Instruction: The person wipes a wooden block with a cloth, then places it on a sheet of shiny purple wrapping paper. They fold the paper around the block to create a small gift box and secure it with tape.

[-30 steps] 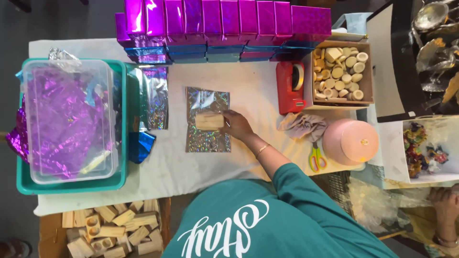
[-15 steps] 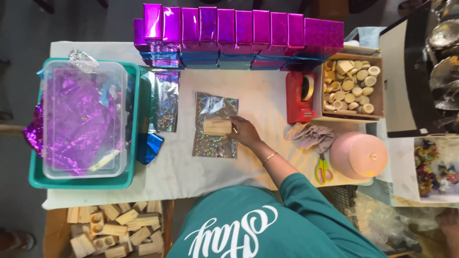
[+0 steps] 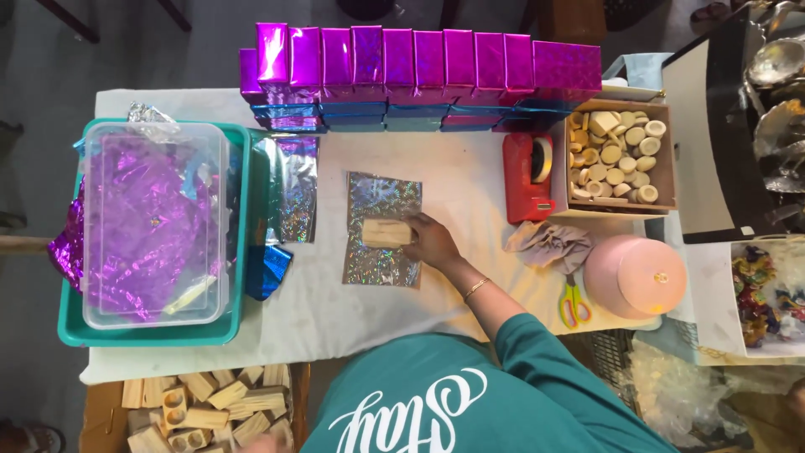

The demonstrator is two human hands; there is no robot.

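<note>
the right hand [image 3: 433,241] has its grip closed on a wooden block [image 3: 386,232] lying across the holographic foil sheet [image 3: 383,228]; best squared to the sheet's edges, centred. left hand unseen.

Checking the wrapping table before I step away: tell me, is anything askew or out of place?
Slightly: purple foil spills over the teal tray at the table's edge. The wooden block under the right hand sits squarely on its silver sheet.
</note>
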